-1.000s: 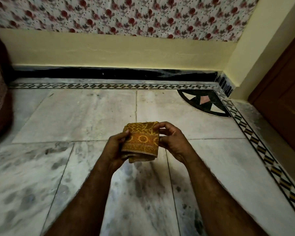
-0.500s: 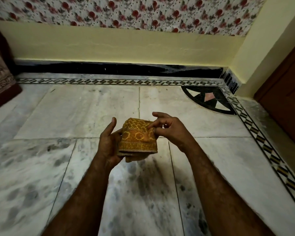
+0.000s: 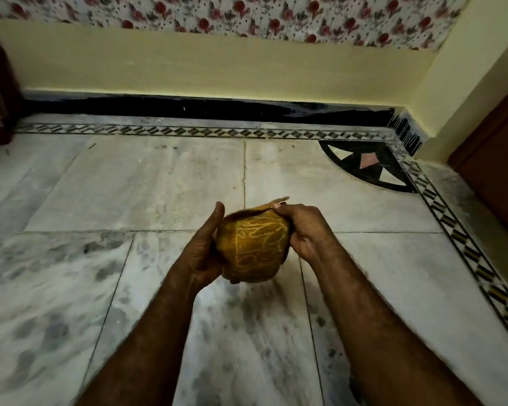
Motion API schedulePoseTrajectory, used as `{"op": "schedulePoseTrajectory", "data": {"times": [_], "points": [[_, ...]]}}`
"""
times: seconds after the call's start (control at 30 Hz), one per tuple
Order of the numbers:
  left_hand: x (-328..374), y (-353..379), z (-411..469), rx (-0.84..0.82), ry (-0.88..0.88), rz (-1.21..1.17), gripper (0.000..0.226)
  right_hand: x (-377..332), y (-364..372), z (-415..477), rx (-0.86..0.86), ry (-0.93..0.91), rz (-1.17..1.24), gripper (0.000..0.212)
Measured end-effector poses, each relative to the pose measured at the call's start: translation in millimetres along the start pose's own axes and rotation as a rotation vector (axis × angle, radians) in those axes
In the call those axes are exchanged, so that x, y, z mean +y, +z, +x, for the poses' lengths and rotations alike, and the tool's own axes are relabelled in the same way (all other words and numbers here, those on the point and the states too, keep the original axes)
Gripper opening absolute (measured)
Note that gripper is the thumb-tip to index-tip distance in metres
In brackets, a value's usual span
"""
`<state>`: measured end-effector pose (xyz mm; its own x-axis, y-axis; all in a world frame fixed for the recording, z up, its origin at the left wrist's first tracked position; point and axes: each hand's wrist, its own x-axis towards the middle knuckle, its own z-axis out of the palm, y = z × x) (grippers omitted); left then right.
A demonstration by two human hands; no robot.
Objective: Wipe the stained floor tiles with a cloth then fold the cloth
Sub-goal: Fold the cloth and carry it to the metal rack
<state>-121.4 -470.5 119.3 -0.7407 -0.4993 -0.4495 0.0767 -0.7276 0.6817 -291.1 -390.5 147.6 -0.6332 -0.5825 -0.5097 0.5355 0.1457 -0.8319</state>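
Cloth [image 3: 252,249]: folded bundle, mid-frame, above the floor tiles [image 3: 147,186].
Left hand [image 3: 201,253]: cups the cloth's side.
Right hand [image 3: 302,230]: pinches its top flap.
Advice: align your edges, then press flat.

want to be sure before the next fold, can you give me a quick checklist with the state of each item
1. Both hands on the cloth: ok, left hand cups its side, right hand pinches the top edge.
2. Cloth clear of the floor: ok, held in the air.
3. Fold neat: not ok, it bulges round and a flap sticks up at the top.
4. Floor tiles wiped: cannot tell, grey blotches show on the near tiles.
5. Cloth dry: cannot tell.
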Motion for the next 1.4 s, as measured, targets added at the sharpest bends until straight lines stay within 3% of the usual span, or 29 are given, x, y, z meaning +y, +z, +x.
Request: {"op": "schedulePoseTrajectory", "data": {"times": [0.1, 0.2, 0.33, 0.37, 0.5, 0.6, 0.7, 0.8, 0.97, 1.07, 1.13, 1.27, 1.4], "points": [[0, -5, 2, 0.013, -0.004, 0.068, 0.06, 0, -5, -1, -0.075, 0.003, 0.031, 0.003], [1, -1, 10, 0.142, -0.029, 0.128, 0.048, -3, -7, -1, -0.061, -0.037, -0.051, 0.01], [0, 2, 14, 0.249, 0.001, 0.091, 0.036, 0, -16, -2, -0.219, 0.005, -0.261, 0.067], [-1, 0, 14, 0.25, 0.013, 0.099, 0.036, 1, -17, -3, -0.268, -0.004, -0.343, 0.072], [3, 1, 13, 0.266, 0.113, 0.132, 0.026, 4, -17, -3, -0.332, -0.098, -0.509, 0.054], [9, 2, 11, 0.249, 0.195, 0.177, 0.057, 5, -17, -1, -0.322, -0.158, -0.531, 0.048], [16, -2, 11, 0.161, 0.265, 0.441, 0.073, 1, -18, 0, -0.283, -0.229, -0.56, 0.045], [25, -1, 14, 0.155, 0.361, 0.756, 0.061, -9, -20, 1, -0.223, -0.298, -0.612, 0.038], [37, 15, 14, 0.229, 0.435, 1.203, 0.059, -27, -23, -4, -0.161, -0.416, -0.723, 0.026], [44, 24, 9, 0.208, 0.499, 1.138, 0.032, -36, -25, -6, -0.14, -0.506, -0.773, 0.02], [46, 23, 11, 0.152, 0.533, 1.002, 0.012, -39, -25, -9, -0.179, -0.487, -0.642, 0.016], [43, 32, 10, 0.108, 0.502, 0.684, 0.009, -41, -23, -16, -0.178, -0.471, -0.318, 0.027], [38, 47, 13, 0.145, 0.47, 0.543, 0.019, -27, -23, -22, -0.238, -0.322, -0.055, 0.037]]}}
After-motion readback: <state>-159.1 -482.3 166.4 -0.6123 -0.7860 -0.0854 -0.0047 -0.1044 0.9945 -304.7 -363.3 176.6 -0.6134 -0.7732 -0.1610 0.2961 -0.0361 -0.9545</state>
